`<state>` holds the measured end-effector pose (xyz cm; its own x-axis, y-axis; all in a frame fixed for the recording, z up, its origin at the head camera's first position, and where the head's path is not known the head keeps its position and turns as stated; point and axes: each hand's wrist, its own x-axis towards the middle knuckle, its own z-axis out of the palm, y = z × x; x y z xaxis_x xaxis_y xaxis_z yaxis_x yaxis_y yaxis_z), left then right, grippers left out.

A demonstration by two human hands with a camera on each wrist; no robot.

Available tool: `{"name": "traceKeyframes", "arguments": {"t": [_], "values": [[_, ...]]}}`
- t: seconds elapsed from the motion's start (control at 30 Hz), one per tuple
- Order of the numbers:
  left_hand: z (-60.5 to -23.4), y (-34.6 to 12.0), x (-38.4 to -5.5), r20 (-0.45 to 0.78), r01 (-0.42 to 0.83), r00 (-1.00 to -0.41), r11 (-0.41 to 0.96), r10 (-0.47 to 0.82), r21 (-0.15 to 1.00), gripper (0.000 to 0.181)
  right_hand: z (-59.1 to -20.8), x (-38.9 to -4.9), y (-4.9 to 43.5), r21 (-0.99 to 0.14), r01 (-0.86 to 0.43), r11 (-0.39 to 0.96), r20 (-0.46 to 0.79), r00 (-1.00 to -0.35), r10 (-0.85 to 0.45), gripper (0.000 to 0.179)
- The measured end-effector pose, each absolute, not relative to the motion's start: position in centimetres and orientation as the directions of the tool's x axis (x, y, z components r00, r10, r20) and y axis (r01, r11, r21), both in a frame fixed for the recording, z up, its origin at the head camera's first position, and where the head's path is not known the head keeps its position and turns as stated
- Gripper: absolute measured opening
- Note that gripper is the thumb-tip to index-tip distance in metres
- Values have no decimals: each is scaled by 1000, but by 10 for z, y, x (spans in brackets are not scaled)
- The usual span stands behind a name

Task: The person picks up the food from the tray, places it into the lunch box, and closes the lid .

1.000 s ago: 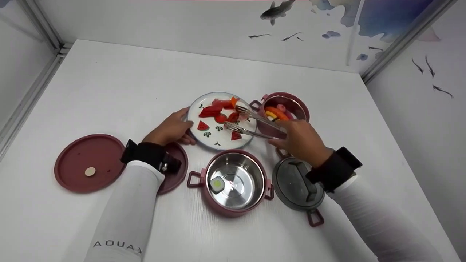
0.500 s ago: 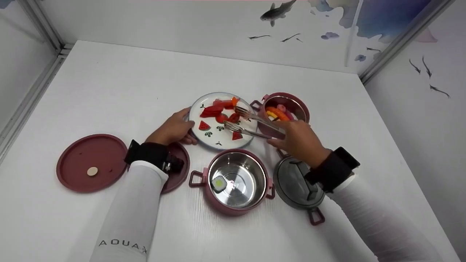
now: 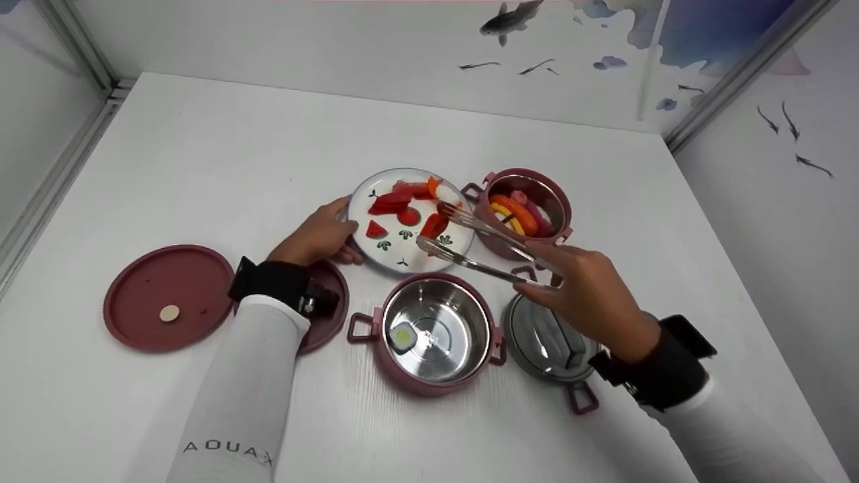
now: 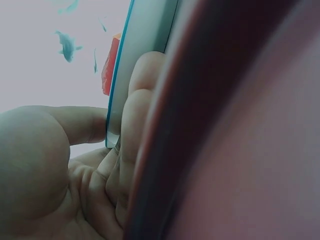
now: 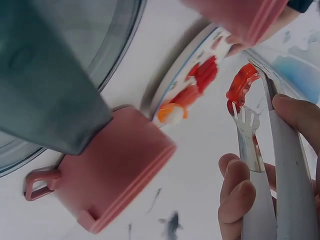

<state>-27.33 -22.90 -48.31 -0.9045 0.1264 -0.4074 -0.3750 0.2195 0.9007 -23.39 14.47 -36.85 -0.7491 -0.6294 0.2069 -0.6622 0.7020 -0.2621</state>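
My left hand (image 3: pixel 317 235) holds the left rim of a white plate (image 3: pixel 402 258), thumb on the rim and fingers beneath it, as the left wrist view shows. Red toy food pieces (image 3: pixel 391 201) and an orange-and-white piece (image 3: pixel 446 194) lie on its far half. In my right hand (image 3: pixel 590 292) are metal tongs (image 3: pixel 493 233) with fork-shaped tips. Between those tips a bumpy red food piece (image 5: pixel 243 84) is pinched, raised off the plate in the right wrist view. Just right of the plate stands a small red pot (image 3: pixel 520 176) with colourful toy food inside.
A larger red steel-lined pot (image 3: pixel 433 389) with one sushi-like piece (image 3: pixel 402 337) inside stands nearest me. Right of it is a grey-lidded pot (image 3: pixel 547 342) below my right hand. Two dark red round lids or trays (image 3: pixel 168 278) lie left, one partly under my left wrist.
My right hand has moved right and towards me, and the tongs have lifted the red piece off the plate. The orange-and-white piece is now more visible. My left hand stays on the plate.
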Motion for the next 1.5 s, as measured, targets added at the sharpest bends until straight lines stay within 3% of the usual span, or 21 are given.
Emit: {"name": "traceKeyframes", "arguments": {"t": [0.2,0.47,0.97,1.5], "values": [[-479,-222,-276,-416,-381,-897,214,152,899,61,-362,-194,162,-243,-718,652,274,-696,-664,60],[-475,-228,-271,-446,-413,-884,214,140,885,62,-363,-171,159,-232,-677,699,134,-734,-666,60],[-478,-230,-269,-407,-374,-902,215,142,902,62,-367,-167,165,-198,-637,745,96,-769,-632,59],[-477,-229,-269,-419,-389,-897,197,141,900,62,-369,-192,160,-231,-698,678,244,-716,-655,57]]}}
